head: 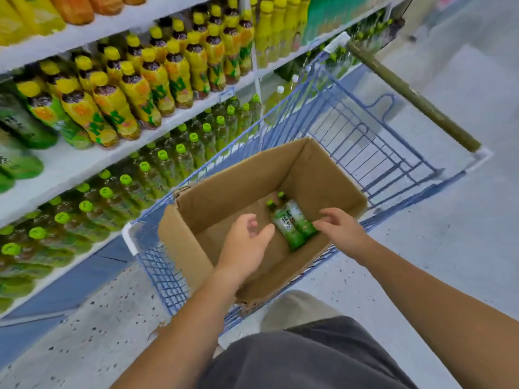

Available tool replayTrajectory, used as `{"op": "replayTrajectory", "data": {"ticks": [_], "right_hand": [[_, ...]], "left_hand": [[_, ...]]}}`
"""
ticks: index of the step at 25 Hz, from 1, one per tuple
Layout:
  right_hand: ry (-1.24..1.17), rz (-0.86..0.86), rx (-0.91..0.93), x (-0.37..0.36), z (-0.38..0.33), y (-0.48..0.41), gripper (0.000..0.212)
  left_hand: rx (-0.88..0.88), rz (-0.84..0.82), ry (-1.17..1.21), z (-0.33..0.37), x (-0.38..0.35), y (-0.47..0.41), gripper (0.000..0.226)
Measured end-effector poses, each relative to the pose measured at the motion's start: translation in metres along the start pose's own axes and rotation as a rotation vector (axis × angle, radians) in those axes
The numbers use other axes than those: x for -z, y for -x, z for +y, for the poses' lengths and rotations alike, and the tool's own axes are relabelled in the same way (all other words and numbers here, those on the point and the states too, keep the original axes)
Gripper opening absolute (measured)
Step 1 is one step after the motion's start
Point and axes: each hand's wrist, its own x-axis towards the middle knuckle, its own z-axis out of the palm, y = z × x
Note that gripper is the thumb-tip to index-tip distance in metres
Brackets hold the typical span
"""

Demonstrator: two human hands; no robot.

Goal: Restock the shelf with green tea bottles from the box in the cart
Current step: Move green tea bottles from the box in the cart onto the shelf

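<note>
An open cardboard box (224,189) sits in a blue wire cart (351,127). Two green tea bottles (286,223) with green caps lie side by side on the box floor, caps pointing away from me. My right hand (339,228) reaches into the box, its fingertips touching the base of the right-hand bottle. Inside the box, just left of the bottles, my left hand (247,242) hovers with relaxed fingers and holds nothing. To the left, the shelf (70,164) carries rows of green-capped tea bottles (146,181) on its lower level.
Yellow-capped bottles (134,88) fill the shelf level above the green tea. The cart's handle (412,94) stretches away at the upper right. Grey floor (463,220) lies to the right of the cart, speckled floor between cart and shelf.
</note>
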Motion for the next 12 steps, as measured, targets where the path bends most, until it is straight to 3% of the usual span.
{"op": "replayTrajectory", "data": {"ticks": [5,10,12], "right_hand": [[0.213,-0.215,-0.011,0.031,0.019,-0.102,0.055],[0.318,-0.307,-0.063,0.005,0.036,-0.200,0.044],[0.368,-0.320,-0.097,-0.014,0.049,-0.237,0.040]], "left_hand": [[0.162,-0.046,-0.083,-0.013,-0.072,-0.066,0.066],[0.341,-0.095,-0.119,-0.063,-0.127,-0.149,0.079],[0.386,-0.088,-0.116,-0.086,-0.146,-0.188,0.073]]}}
